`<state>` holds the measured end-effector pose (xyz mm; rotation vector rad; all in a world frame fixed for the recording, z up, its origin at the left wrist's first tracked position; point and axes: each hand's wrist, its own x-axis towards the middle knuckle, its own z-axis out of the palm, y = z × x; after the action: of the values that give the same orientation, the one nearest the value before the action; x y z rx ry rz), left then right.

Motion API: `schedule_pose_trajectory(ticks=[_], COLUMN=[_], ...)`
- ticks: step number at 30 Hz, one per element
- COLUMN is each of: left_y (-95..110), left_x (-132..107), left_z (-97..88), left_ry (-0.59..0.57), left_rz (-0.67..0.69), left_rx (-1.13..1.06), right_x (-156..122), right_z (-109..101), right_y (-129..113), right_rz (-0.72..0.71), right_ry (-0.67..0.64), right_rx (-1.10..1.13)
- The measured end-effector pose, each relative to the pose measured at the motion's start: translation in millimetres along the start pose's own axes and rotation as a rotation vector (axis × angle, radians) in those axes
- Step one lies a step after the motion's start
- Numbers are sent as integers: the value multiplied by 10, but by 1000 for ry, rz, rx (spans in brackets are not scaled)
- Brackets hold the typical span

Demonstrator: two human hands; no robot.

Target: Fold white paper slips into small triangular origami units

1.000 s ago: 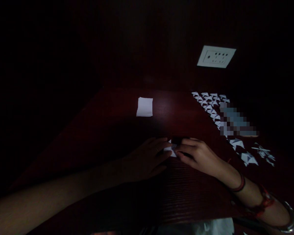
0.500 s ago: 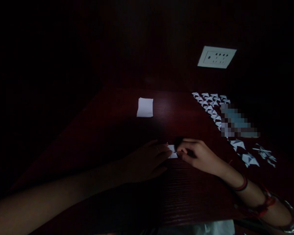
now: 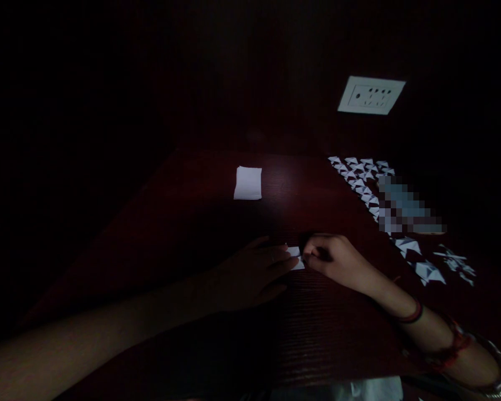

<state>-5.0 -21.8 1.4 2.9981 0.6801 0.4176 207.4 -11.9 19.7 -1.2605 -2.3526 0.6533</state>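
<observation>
A small folded piece of white paper (image 3: pixel 294 265) lies on the dark red table between my hands. My left hand (image 3: pixel 256 273), in deep shadow, rests flat with its fingers spread, and its fingertips touch the left part of the paper. At the right edge of the paper, my right hand (image 3: pixel 332 256) is closed with thumb and forefinger pinched together on it. The fingers partly cover the paper, so its exact fold cannot be made out.
A stack of white square sheets (image 3: pixel 247 184) lies further back on the table (image 3: pixel 183 189). Several folded paper pieces (image 3: pixel 365 192) line the right side, near a blurred bluish object (image 3: pixel 409 206) and white scraps (image 3: pixel 455 260). A socket plate (image 3: pixel 371 96) is behind.
The right hand's fingers have curled in slightly more at the paper's edge. The left hand stays on the paper, and the view has shifted a little.
</observation>
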Motion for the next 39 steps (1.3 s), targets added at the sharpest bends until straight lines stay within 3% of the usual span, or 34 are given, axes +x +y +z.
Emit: schedule_pose_trajectory(ticks=[12,18,24,29,39], left_y=[-27,-46,-45,-73,-93], left_x=[23,31,36,26,8], left_z=[1,3,-6,14,64], left_ry=[-39,-41,-23,-20,-19], left_rz=[-48,-58,-50,-35,-40], left_rx=[-31,-68,-106,-123,-101], right_x=[9,-124,-220,-213,-209], right_z=[25,-37,-73,-59,-75], right_y=[9,62,52,49,37], right_rz=[56,-54,-280,-336,-318], right_ry=[-4,115,-61,-108,-118], right_rx=[-35,-157,-438,-562,-509])
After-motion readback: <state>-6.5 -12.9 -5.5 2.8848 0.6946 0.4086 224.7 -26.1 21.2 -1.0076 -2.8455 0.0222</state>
